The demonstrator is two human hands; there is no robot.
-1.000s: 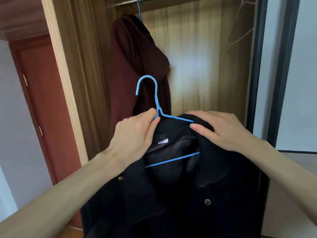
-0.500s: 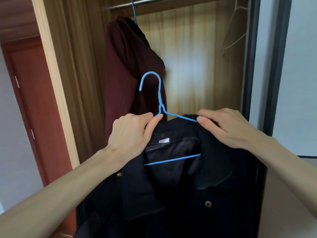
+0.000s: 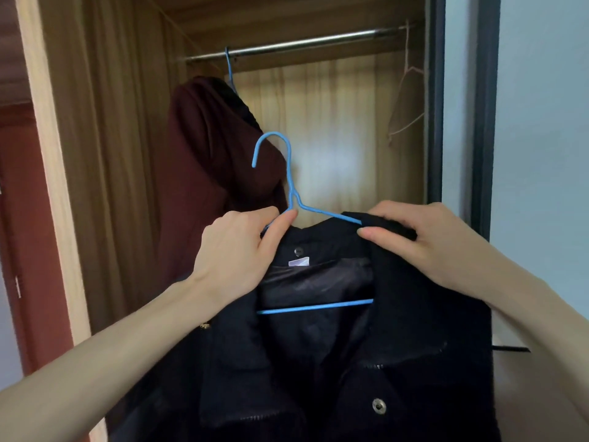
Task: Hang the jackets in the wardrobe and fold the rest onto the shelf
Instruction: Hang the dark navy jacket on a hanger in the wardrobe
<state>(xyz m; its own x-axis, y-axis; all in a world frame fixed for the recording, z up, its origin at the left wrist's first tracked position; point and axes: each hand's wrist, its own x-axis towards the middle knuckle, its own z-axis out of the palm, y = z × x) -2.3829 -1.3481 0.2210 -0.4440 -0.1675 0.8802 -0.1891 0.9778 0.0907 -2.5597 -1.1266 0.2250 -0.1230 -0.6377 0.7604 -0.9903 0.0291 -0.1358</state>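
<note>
Black jacket (image 3: 366,362) on blue hanger (image 3: 289,173), hook up at 12. Left hand (image 3: 236,250) pinching hanger shoulder, right hand (image 3: 424,237) gripping collar. Maroon jacket (image 3: 210,173) on rail (image 3: 302,43) at 11, behind hook.

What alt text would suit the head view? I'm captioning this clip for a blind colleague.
Two hands hold a black jacket on a blue hanger before an open wardrobe: the left hand pinches the hanger's neck, the right hand grips the collar. Behind, a maroon jacket hangs from the metal rail, with an empty pale hanger at the right.
</note>
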